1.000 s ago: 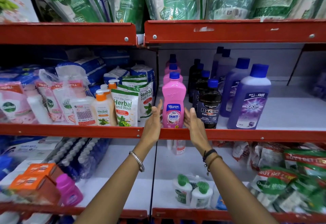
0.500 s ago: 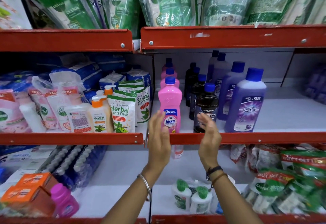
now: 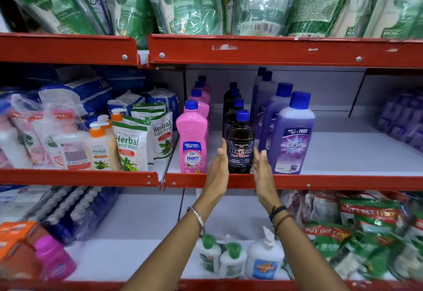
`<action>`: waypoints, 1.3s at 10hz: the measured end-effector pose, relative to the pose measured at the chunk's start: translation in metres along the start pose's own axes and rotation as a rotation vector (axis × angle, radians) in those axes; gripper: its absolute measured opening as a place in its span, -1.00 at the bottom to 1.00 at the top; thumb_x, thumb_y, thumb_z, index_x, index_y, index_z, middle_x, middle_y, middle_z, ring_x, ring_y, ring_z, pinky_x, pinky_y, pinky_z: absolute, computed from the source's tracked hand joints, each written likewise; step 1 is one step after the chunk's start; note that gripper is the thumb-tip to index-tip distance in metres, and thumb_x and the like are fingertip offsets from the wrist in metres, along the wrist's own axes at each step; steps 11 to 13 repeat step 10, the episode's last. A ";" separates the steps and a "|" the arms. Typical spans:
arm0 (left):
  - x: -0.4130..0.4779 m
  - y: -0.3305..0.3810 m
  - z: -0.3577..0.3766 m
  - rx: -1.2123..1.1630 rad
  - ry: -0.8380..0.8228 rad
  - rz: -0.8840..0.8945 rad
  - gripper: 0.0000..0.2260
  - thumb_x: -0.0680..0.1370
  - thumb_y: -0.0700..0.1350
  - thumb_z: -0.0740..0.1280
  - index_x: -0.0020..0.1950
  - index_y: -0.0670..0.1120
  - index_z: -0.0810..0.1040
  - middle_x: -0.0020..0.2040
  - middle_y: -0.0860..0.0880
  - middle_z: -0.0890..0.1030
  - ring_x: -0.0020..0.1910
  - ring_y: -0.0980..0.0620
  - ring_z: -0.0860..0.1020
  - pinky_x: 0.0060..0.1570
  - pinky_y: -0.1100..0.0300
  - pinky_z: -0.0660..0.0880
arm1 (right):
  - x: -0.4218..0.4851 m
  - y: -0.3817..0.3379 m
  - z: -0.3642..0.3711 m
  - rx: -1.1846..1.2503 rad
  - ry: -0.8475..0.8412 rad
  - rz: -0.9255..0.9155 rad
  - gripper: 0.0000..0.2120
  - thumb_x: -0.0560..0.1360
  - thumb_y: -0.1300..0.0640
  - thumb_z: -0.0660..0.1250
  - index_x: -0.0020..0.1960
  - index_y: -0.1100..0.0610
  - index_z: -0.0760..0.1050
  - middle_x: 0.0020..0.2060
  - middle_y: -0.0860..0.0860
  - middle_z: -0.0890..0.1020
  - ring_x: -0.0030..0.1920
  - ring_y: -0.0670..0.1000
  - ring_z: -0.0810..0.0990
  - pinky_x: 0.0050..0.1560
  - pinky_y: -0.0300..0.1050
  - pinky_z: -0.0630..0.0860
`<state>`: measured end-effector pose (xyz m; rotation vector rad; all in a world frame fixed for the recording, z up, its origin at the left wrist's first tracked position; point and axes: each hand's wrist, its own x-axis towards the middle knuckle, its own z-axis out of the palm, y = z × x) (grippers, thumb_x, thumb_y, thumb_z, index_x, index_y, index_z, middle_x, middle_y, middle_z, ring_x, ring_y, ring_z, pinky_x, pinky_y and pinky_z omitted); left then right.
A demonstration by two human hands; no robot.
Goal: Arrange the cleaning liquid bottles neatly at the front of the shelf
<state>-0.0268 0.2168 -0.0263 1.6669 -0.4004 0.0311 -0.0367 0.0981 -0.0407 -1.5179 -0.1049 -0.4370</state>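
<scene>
Three rows of blue-capped cleaning bottles stand on the middle shelf (image 3: 343,153). The pink Shakti bottle (image 3: 191,137) leads the left row at the front edge. The black Bactin bottle (image 3: 240,144) leads the middle row, and the purple Bactin bottle (image 3: 291,135) leads the right row. My left hand (image 3: 218,167) is flat and upright just left of the black bottle. My right hand (image 3: 262,171) is flat just right of it, with a small gap. Neither hand grips anything.
Herbal hand wash pouches (image 3: 131,144) and pump bottles (image 3: 100,146) fill the shelf to the left. The red shelf lip (image 3: 320,182) runs below the bottles. Green refill packs (image 3: 187,0) hang above. White bottles (image 3: 264,261) and green packets (image 3: 366,233) lie on the lower shelf.
Both hands have left the pink bottle, drawn back, then moved right; they now flank the black Bactin bottle. The pink bottle stays at the front edge.
</scene>
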 end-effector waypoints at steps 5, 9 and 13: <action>-0.009 0.019 0.099 -0.019 -0.010 0.090 -0.44 0.57 0.24 -0.15 0.52 0.06 0.06 0.48 0.24 0.06 0.50 0.25 0.01 0.54 0.14 -0.05 | -0.002 -0.014 -0.097 -0.070 0.491 -0.164 -0.44 0.56 -0.18 -0.11 0.45 0.07 0.21 0.44 0.03 0.32 0.40 -0.08 0.31 0.36 -0.25 0.23; 0.008 0.026 0.117 -0.043 -0.013 -0.014 -0.16 0.27 0.59 -0.16 0.48 0.25 0.05 0.56 0.09 0.12 0.53 0.09 0.12 0.52 -0.07 0.09 | -0.005 -0.034 -0.119 0.062 0.113 0.022 -0.50 0.60 -0.12 -0.19 0.46 0.03 0.15 0.15 -0.19 0.43 -0.11 -0.49 0.52 -0.23 -0.58 0.41; 0.003 0.032 0.116 -0.001 0.004 0.012 -0.19 0.31 0.54 -0.20 0.49 0.23 0.03 0.57 0.07 0.11 0.53 0.04 0.12 0.52 -0.08 0.10 | -0.010 -0.043 -0.120 0.094 0.134 0.012 -0.45 0.60 -0.13 -0.21 0.47 0.10 0.17 0.32 -0.11 0.38 0.14 -0.30 0.47 -0.21 -0.62 0.39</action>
